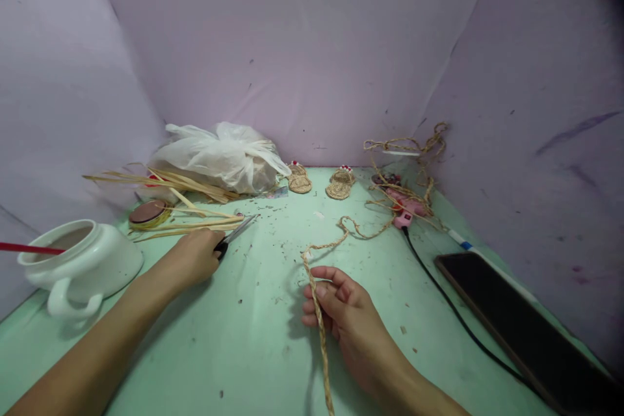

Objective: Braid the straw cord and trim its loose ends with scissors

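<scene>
Your right fingers [334, 275], loosely curled, pinch the braided cord [322, 341] trailing across the tabletop [253, 351]; it should be light and pliable, best held along its plait. Your left fingers [210, 242] grip the scissors [238, 231].

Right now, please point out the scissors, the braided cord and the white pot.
Scissors [239, 229]: head view, on the blades.
Braided cord [322, 340]: head view, on its nearer length.
White pot [114, 253]: head view, on its rounded side.

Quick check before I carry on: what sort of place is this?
Probably a small handicraft workspace: there are scissors at the left hand, a braided cord at the right hand, and woven sandals near the back wall.
</scene>
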### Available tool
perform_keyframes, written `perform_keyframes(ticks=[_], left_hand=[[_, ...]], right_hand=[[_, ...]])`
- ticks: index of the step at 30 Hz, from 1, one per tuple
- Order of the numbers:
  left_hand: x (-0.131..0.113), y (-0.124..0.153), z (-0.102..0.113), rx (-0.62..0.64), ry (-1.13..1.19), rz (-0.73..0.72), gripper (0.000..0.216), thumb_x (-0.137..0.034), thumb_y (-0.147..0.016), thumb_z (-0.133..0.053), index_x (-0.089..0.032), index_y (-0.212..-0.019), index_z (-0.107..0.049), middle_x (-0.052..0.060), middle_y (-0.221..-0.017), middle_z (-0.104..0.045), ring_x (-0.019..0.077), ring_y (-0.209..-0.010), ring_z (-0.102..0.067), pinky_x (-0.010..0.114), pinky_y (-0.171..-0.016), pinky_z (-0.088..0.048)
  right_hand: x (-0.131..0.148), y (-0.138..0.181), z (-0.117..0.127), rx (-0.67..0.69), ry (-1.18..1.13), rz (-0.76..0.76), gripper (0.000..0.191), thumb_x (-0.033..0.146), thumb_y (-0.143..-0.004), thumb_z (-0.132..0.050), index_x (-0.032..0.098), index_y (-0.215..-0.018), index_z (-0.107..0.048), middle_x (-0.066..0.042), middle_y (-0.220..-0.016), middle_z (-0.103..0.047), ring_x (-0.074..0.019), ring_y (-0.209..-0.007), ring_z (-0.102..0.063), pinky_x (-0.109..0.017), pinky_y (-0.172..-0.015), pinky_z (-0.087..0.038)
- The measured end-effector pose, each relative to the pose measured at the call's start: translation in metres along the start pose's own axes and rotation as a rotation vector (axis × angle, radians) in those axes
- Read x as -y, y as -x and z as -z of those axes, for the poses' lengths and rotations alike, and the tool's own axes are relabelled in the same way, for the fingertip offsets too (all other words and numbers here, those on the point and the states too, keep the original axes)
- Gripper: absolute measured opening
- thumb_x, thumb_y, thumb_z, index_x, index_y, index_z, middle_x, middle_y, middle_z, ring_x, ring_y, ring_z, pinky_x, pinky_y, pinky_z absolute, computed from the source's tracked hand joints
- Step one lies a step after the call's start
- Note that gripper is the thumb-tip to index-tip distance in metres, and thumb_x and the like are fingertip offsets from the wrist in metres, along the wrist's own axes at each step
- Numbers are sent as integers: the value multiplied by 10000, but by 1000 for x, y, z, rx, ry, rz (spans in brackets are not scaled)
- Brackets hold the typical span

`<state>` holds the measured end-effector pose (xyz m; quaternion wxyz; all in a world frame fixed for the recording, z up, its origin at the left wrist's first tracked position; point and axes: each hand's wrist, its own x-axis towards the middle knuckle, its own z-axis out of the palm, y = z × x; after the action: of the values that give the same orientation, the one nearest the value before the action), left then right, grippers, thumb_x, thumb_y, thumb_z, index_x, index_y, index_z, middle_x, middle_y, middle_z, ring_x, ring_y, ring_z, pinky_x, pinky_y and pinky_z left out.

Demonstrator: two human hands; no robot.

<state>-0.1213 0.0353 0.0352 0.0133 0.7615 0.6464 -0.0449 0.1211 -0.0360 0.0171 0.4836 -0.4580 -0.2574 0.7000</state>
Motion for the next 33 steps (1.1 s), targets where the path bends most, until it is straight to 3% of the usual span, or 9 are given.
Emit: perform_keyframes(ticks=[6,9,11,13,15,19,24,28,33], left_hand=[[0,-6,5,-10,65,77,218,-282,-836,-418,-117,-790,-554,49,-780,-561,171,-729,-532,331,-649,-412],[-30,6,12,-75,161,111,330,-258,-846,-278,-118,-693,-535,89,-747,-559,221,-729,-523,323,-606,-365],[-60,18,14,-32,274,48,384,-379,-825,-310,-146,-588,-503,32,-633,-538,163,-620,-511,256,-545,-350],[-91,30,11,169,656,-59,388,-446,-768,-385,-151,-538,-488,-23,-479,-443,104,-474,-434,206,-444,-292],[-114,38,8,351,1090,-5,325,-439,-709,-456,-150,-567,-501,-53,-412,-406,70,-367,-349,193,-378,-232],[-129,42,-1,437,1439,167,237,-381,-649,-527,-153,-586,-505,-64,-393,-437,38,-279,-246,188,-320,-151],[-124,42,-13,370,1261,87,276,-327,-658,-529,-148,-454,-479,-69,-348,-354,50,-340,-262,203,-376,-174],[-125,49,-19,375,1103,-22,349,-358,-733,-461,-171,-454,-369,-65,-399,-314,65,-400,-262,209,-409,-209],[-135,67,-10,-21,765,-567,320,-249,-812,-338,-178,-508,-270,-43,-486,-336,79,-457,-334,224,-474,-261]], right_hand=[[-3,1,2,-2,37,-15,224,223,-659,-652,151,-838,-538,-33,-672,-634,-115,-544,-553,-269,-564,-451],[-3,1,2,-5,71,19,230,248,-629,-683,143,-800,-572,-42,-662,-640,-122,-603,-561,-240,-579,-424],[-3,0,1,-2,98,40,236,265,-607,-702,143,-772,-586,-34,-648,-637,-111,-597,-546,-211,-544,-397],[-5,0,1,4,132,68,233,270,-588,-716,144,-739,-592,-13,-614,-617,-91,-534,-502,-192,-475,-360],[-8,-1,1,3,173,117,212,260,-583,-717,144,-716,-598,8,-574,-584,-78,-482,-457,-189,-426,-326],[-10,-4,3,-10,208,147,196,232,-580,-715,139,-726,-624,19,-512,-554,-80,-443,-444,-201,-410,-323],[5,-11,10,3,-56,7,259,331,-655,-657,123,-806,-625,-63,-748,-628,-117,-580,-553,-214,-473,-434],[20,-18,20,-47,-60,-21,188,289,-712,-613,109,-766,-620,-49,-643,-623,-96,-517,-555,-198,-492,-473],[23,-21,19,-140,-21,-70,154,130,-732,-508,115,-594,-577,0,-422,-539,-65,-334,-462,-155,-333,-378]])
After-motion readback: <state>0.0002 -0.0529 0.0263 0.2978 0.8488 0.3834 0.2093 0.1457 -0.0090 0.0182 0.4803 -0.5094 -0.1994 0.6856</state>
